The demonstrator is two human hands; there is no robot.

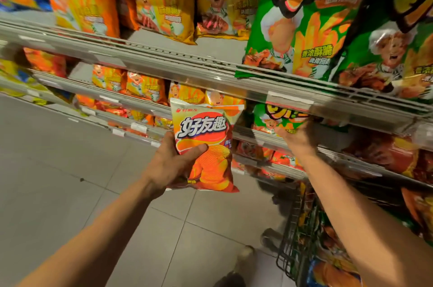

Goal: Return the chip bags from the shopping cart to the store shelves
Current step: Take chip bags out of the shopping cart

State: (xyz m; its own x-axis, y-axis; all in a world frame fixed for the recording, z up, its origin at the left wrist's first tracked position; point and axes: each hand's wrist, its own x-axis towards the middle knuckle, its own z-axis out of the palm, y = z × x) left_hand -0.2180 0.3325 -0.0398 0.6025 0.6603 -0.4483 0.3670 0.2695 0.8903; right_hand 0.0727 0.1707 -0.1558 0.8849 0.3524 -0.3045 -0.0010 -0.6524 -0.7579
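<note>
Chip bag (206,146), red and orange, stood upright at frame center, gripped by the left hand (172,164), thumb across its front. At two o'clock the right hand (298,134) held a green bag (278,119) on a shelf (257,136). The cart (302,239) sat at five o'clock.

Your left hand (172,164) grips an orange chip bag (204,146) upright, thumb across its front, over the tiled floor (58,169). Your right hand (297,134) reaches under a shelf edge (210,68) to a green bag (274,118); fingers blurred. Big green bags (302,17) stand above. Wire cart (297,239) sits lower right beside the shelves.
</note>
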